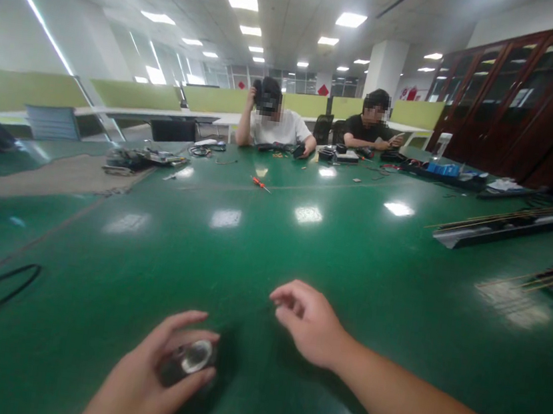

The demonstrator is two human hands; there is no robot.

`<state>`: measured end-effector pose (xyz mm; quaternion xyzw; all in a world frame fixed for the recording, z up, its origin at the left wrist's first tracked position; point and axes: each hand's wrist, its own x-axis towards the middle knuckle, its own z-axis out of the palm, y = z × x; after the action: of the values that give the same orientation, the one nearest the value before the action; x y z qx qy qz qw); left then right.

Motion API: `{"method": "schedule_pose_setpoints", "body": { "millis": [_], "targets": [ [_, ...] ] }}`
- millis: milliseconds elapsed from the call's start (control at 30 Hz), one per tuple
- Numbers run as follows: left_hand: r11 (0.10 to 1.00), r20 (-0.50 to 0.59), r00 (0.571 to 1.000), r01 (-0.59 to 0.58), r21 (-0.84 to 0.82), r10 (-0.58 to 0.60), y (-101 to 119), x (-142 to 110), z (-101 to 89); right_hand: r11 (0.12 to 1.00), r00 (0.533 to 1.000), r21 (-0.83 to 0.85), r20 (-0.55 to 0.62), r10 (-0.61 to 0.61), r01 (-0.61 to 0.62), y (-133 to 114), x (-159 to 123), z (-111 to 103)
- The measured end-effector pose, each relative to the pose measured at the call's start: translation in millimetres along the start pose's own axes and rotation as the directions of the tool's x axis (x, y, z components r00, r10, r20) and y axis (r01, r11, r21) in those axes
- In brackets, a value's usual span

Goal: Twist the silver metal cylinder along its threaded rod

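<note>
My left hand is closed round a small dark block-like object with a round, shiny silver face. Its thumb and fingers grip the sides, and the round face points up toward me. Blur hides what kind of thing it is. To the right and a little farther off, my right hand hovers low over the green tabletop. The thumb and index fingertips come together there in a pinch; anything between them is too small to make out. The two hands are apart.
An orange screwdriver lies mid-table. Black cable loops at the left, and electronic parts lie beyond it. Metal channels with thin rods rest on the right. Two people sit at the far side, among devices.
</note>
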<state>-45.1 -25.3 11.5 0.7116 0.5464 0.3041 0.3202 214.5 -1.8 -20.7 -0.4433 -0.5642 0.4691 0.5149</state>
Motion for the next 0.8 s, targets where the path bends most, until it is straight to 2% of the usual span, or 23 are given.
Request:
{"method": "schedule_pose_setpoints", "body": {
  "millis": [33,67,133,200,300,367,533,600,667,800],
  "targets": [
    [0.999,0.052,0.998,-0.017,-0.049,0.019,8,14,14.2,0.998,0.992,0.055,-0.128,0.003,0.005,2,4,-4],
    [0.996,0.11,0.993,-0.033,-0.089,0.043,15,26,28.0,0.996,0.982,0.086,-0.188,0.018,-0.002,4,7,-8],
    [0.993,0.159,0.983,-0.081,-0.089,0.094,27,44,49.9,0.992,0.971,0.126,-0.236,0.04,-0.011,9,12,-12],
    [0.993,0.198,0.973,-0.109,-0.04,0.115,32,50,60.0,0.987,0.97,0.16,-0.239,0.051,-0.012,11,12,-11],
    [0.989,0.242,0.959,-0.143,-0.037,0.148,27,44,56.5,0.983,0.983,0.185,-0.181,0.029,0.005,11,8,-8],
    [0.984,0.257,0.951,-0.155,-0.086,0.172,22,38,50.3,0.984,0.997,0.174,-0.075,-0.028,0.04,8,4,-7],
    [0.982,0.305,0.938,-0.129,-0.139,0.166,21,37,45.4,0.989,0.997,0.139,0.049,-0.053,0.046,-2,-6,-12],
    [0.979,0.318,0.936,-0.1,-0.176,0.153,23,40,46.8,0.994,0.992,0.077,0.1,-0.082,0.074,-7,-10,-13],
    [0.972,0.323,0.935,-0.074,-0.224,0.146,24,41,47.9,0.987,0.983,-0.053,0.11,-0.144,0.151,-11,-14,-13],
    [0.961,0.322,0.935,-0.062,-0.269,0.15,26,41,48.6,0.97,0.987,-0.203,0.115,-0.114,0.136,-13,-17,-8]
  ]
}}
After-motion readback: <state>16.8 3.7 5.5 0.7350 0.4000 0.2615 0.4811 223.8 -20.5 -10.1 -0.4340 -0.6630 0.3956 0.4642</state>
